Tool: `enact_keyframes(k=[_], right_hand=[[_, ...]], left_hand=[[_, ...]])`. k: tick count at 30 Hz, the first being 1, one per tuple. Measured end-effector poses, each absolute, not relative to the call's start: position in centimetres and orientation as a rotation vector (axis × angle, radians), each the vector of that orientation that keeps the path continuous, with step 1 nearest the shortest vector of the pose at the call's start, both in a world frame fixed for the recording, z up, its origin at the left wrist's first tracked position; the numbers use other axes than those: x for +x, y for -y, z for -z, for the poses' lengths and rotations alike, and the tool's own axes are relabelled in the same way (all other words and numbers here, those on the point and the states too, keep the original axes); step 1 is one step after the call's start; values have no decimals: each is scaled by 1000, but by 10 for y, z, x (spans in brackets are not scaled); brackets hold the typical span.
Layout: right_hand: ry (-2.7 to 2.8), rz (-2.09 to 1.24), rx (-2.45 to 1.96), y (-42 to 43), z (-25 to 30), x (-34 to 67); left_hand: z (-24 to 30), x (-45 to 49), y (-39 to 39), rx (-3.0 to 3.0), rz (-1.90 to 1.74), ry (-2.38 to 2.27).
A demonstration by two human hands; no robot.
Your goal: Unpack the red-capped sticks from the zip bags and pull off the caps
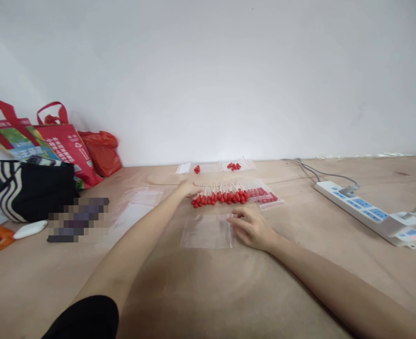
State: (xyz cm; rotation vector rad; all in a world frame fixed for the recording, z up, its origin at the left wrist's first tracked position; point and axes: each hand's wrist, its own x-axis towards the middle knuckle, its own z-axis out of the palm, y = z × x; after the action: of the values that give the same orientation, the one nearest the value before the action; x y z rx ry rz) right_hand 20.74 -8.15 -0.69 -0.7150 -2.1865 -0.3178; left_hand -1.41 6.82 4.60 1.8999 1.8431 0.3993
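Several thin pale sticks with red bulb-shaped tips [225, 196] lie side by side in a row, red ends toward me. At the row's left end is my left hand [189, 189], its fingers drawn together around the stick ends; what they hold there is too small to make out. A clear zip bag [206, 231] lies flat in front of the row. My right hand [253, 228] has its fingers curled at the bag's right edge, the fingertips gripping that edge. Filled clear bags of red-tipped sticks [267, 197] lie at the row's right end.
Farther back are clear bags with loose red pieces [233, 166]. More clear bags [137, 207] lie left of my left arm. A white power strip [366, 209] with cables stands right. A black bag [41, 188], red shopping bags [69, 150] and a blurred-out dark object [78, 220] are left.
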Motion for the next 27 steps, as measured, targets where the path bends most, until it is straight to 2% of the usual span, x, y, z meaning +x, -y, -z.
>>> enact_keyframes(k=[6,10,12,15,20,25,27], right_hand=[[2284,217,-729,82,7,209],[2368,121,-740,83,4,209],[2402,94,-749,83,4,209],[2408,65,-773,83,4,209],[2307,117,-819,80,5,213],[2152,215,-839,74,8,223],[2071,267,-879,69,9,230]], left_hand=[[-53,-15,-5,2176,-568,-1681],[-32,-15,52,2587,-579,-1040],[-21,-15,68,2624,-474,-903],[-16,-15,71,2588,-395,-934],[-25,-4,51,2528,-465,-1225],[-34,2,49,2260,-230,-1391],[-37,-10,50,2186,-319,-1413]])
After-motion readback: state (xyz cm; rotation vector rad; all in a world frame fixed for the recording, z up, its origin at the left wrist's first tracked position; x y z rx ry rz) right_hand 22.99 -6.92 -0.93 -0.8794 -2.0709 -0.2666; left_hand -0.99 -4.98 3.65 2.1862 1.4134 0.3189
